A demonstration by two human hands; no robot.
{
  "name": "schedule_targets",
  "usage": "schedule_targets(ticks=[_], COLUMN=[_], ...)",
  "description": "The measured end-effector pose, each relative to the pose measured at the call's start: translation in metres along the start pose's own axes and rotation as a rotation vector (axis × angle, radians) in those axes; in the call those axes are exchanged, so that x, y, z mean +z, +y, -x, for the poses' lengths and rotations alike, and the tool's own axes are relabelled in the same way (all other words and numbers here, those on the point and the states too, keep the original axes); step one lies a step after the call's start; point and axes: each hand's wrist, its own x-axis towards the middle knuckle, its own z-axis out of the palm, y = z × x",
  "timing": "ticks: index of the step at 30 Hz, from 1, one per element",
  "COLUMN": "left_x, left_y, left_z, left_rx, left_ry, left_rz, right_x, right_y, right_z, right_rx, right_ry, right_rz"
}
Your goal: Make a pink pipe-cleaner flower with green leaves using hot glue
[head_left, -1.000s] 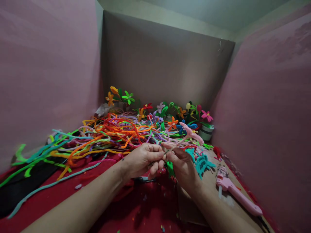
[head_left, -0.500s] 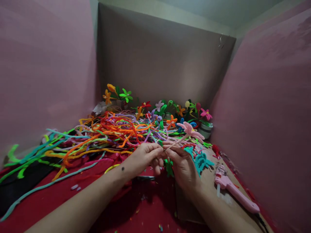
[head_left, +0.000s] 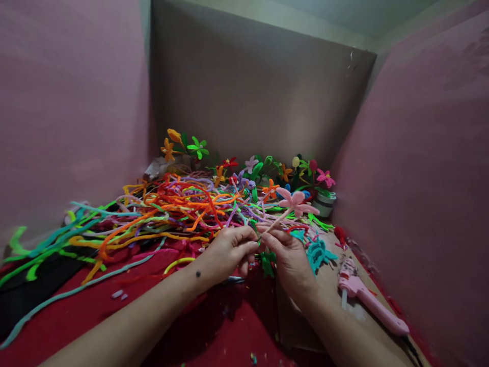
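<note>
My left hand (head_left: 229, 250) and my right hand (head_left: 288, 257) meet at the middle of the view, both pinched on the thin stem of a pink pipe-cleaner flower (head_left: 296, 202). The flower's petals stand up and to the right of my fingers. Beneath my hands lies a red cloth (head_left: 160, 316), with a green pipe-cleaner piece (head_left: 267, 262) between them. A big tangle of coloured pipe cleaners (head_left: 171, 204) spreads just behind and to the left of my hands.
Finished pipe-cleaner flowers (head_left: 267, 171) stand along the back wall, some in a small white pot (head_left: 324, 204). A pink glue gun (head_left: 367, 300) lies on brown cardboard at the right, near a teal flower shape (head_left: 317, 252). Pink walls close in left and right.
The pink flower has risen and turned so its petals face up more. My hands have stayed pinched on its stem, shifting slightly.
</note>
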Motion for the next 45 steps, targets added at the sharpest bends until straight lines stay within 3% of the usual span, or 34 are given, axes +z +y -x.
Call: schedule_targets(ticks=[6,14,27,29,33,35,45], left_x=[-0.004,-0.002,-0.001,0.001,0.007,0.009,-0.001], left_y=[0.001,0.001,0.000,0.000,0.003,0.004,-0.012], left_z=[0.002,0.002,0.001,0.001,0.000,-0.001,-0.002], left_rx=[-0.069,-0.105,-0.129,-0.121,-0.102,-0.111,-0.214], left_ry=[-0.234,-0.319,-0.308,-0.258,-0.031,0.041,-0.172], left_rz=[0.419,0.753,0.759,0.656,0.270,0.188,0.675], right_x=[-0.002,-0.002,-0.003,-0.005,-0.006,-0.005,-0.006], right_y=[0.009,0.005,0.002,0.005,0.011,0.011,0.007], right_z=[-0.001,-0.001,-0.004,-0.005,-0.006,-0.005,-0.002], right_rx=[0.057,0.076,0.043,0.064,0.098,0.096,0.050], right_ry=[-0.065,-0.166,-0.135,-0.098,-0.069,-0.064,-0.095], right_rz=[-0.183,-0.364,-0.355,-0.337,-0.259,-0.211,-0.052])
